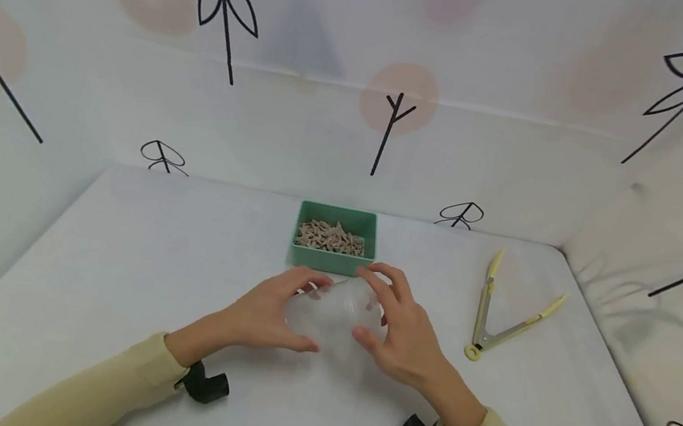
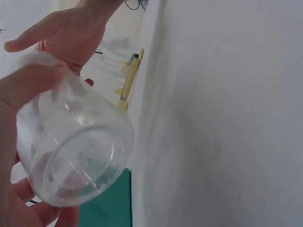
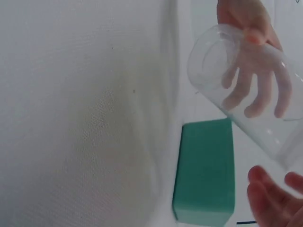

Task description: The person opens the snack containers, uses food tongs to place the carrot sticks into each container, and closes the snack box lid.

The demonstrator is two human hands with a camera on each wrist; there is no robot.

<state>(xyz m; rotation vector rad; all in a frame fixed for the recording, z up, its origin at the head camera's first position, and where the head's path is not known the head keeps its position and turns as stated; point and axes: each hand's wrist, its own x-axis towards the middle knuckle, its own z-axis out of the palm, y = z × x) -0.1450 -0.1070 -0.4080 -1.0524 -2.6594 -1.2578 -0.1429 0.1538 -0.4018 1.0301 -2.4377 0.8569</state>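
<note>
A clear plastic jar [image 1: 333, 323] is held up above the white table, tilted, its round base [image 2: 80, 163] showing in the left wrist view. My left hand [image 1: 265, 313] grips its side, thumb on one side and fingers on the other; in the right wrist view those fingers show through the clear wall. On the other side, near the jar's far end, my right hand [image 1: 412, 336] is spread with its fingers loosely bent. In the right wrist view its fingertips [image 3: 260, 189] appear apart from the jar. I see no contents in the jar.
Behind the jar stands a green rectangular container [image 1: 333, 262] holding many small grey-brown pieces [image 1: 331, 237] that look like seeds. Yellow-and-metal tongs [image 1: 506, 334] lie spread apart on the right side of the table. A patterned cloth wall [image 1: 300, 132] rises behind the table.
</note>
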